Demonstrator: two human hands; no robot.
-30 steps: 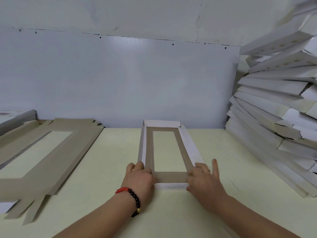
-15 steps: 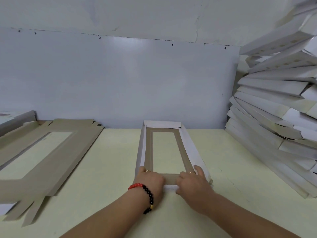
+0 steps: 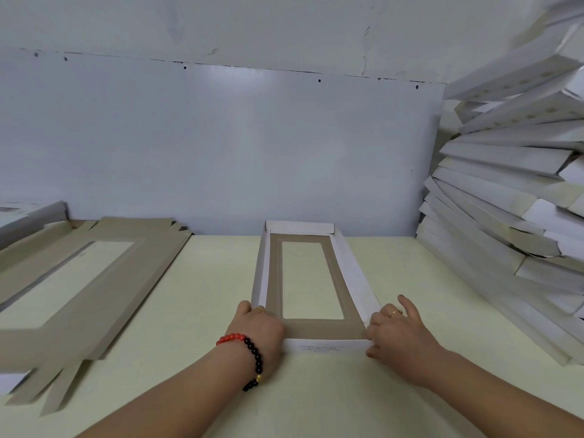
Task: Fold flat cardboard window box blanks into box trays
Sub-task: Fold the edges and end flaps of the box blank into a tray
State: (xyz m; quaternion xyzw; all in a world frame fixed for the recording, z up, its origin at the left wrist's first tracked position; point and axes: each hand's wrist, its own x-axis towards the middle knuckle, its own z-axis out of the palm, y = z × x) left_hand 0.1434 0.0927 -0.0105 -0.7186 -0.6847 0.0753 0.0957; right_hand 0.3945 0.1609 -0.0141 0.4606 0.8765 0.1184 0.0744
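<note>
**Op:** Hands first, from my head view, the only one I have. The left hand wears a bead bracelet and curls over the near left corner of the box tray, gripping it. The right hand pinches the near right corner, thumb low on the outside of the front wall, index finger stretched forward past the corner.

**Desk:** Where does the tray sit?

**Op:** Between the two hands on the pale yellow table, long axis running away from them to the grey wall panel. Its white walls stand up on all four sides; the brown floor frames a rectangular window.

**Desk:** Anything crowding the grip?

**Op:** Left of the left hand, well apart, lies a pile of flat blanks, brown side up, flaps pointing toward me. Right of the right hand, near but not touching, a leaning stack of folded trays rises along the table edge. Between the hands, only the tray's front wall, with small print I can't read.
</note>
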